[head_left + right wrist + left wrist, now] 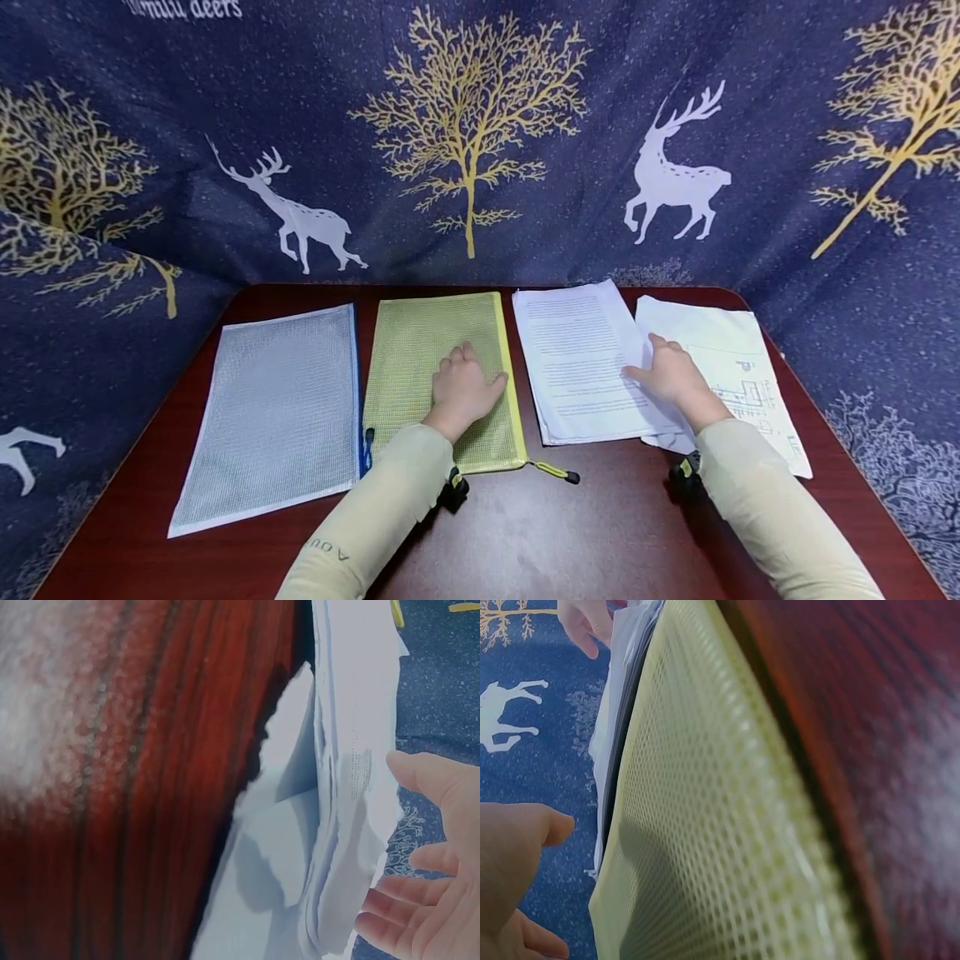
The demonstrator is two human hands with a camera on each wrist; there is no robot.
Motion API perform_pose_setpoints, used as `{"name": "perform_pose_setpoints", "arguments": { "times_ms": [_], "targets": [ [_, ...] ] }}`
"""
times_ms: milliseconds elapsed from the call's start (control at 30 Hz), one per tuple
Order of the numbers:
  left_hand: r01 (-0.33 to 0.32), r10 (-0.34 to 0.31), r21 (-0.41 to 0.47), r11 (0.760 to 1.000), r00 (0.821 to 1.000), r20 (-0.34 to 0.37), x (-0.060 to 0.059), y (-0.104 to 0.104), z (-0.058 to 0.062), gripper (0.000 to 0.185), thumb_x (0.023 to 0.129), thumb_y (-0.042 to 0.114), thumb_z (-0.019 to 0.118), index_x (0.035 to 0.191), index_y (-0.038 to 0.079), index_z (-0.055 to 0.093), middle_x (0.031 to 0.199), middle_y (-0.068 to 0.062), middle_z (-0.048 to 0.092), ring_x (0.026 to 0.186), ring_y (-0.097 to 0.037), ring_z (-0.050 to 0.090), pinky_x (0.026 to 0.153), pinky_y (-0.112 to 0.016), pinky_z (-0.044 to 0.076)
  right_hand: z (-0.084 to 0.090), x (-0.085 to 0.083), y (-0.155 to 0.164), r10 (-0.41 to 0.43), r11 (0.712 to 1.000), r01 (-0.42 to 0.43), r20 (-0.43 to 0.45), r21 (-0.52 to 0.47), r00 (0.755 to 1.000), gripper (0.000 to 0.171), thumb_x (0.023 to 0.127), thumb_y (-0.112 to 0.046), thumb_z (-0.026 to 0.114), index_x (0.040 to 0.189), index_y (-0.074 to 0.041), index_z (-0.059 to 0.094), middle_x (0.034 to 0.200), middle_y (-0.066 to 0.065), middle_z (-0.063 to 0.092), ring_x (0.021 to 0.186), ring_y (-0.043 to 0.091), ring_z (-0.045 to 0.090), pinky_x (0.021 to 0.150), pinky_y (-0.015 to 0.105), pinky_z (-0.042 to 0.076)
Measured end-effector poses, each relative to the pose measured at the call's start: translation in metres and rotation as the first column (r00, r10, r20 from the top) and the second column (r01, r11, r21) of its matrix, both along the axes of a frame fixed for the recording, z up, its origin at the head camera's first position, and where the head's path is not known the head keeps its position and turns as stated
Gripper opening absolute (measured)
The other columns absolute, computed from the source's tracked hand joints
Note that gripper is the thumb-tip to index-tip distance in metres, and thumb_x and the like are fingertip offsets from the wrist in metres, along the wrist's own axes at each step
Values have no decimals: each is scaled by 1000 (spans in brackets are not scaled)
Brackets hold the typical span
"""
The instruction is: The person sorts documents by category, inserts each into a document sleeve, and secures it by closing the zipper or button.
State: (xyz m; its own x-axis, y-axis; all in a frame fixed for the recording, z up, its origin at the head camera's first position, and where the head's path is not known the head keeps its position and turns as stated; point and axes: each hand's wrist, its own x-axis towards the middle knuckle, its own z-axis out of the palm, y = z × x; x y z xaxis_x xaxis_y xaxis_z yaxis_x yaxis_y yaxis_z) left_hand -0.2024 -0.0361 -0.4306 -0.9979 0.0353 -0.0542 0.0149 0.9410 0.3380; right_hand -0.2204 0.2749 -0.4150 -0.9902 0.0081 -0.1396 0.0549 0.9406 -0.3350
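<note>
our left hand (461, 387) rests flat, fingers straight, on the yellow mesh pouch (420, 350) at mid worktop (585, 517). our right hand (671, 375) lies open-fingered on the text paper stack (573, 358), right of it; a blue-edged mesh pouch (277, 412) lies far left.

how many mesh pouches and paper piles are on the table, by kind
Mesh zip pouches: 2, the white pouch and the yellow-green pouch under the left hand
Paper stacks: 2, the printed text stack touched by the right hand, and the drawing sheets beside it
Total: 4 things on the table
</note>
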Motion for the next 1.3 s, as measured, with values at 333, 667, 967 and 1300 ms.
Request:
{"name": "perform_pose_setpoints", "arguments": {
  "times_ms": [333, 667, 967, 1300],
  "targets": [
    [20, -21, -31, 999, 1000, -19, 3, 14, 1, 72, 87, 56, 54, 126, -5, 54, 126, -22, 52, 110, -36, 52, 88, -46, 47, -3, -1, 2, -24, 1000, 24, 13, -18, 1000, 87, 87, -36, 63, 143, 15, 19, 136, 42, 33, 125, 56, 34, 105, 61, 30],
    [37, -39, -76, 996, 999, -19, 2, 25, -1, 57, 84, 54, 60, 100, 0, 66, 110, -18, 57, 98, -31, 54, 70, -41, 51, -10, -4, 0, -25, 999, 25, 6, -31, 1000, 90, 84, -33, 68, 143, 15, 19, 134, 42, 37, 123, 56, 36, 104, 60, 32],
    [49, -49, -57, 997, 999, 11, 1, 27, 2, 39, 84, 44, 61, 81, 5, 64, 104, -18, 57, 94, -31, 53, 63, -40, 52, -4, -4, 1, -64, 995, 64, 2, -75, 998, 71, 82, -26, 69, 128, 20, 41, 120, 41, 51, 108, 51, 53, 94, 56, 43],
    [31, -31, 23, 999, 999, 30, 4, 26, 5, 28, 86, 27, 57, 73, 4, 64, 99, -17, 59, 92, -30, 56, 58, -38, 52, 1, 5, 4, -47, 978, 41, -26, -203, 999, 56, 98, -19, 40, 133, 23, 31, 130, 44, 40, 122, 55, 40, 101, 59, 36]
  ]
}}
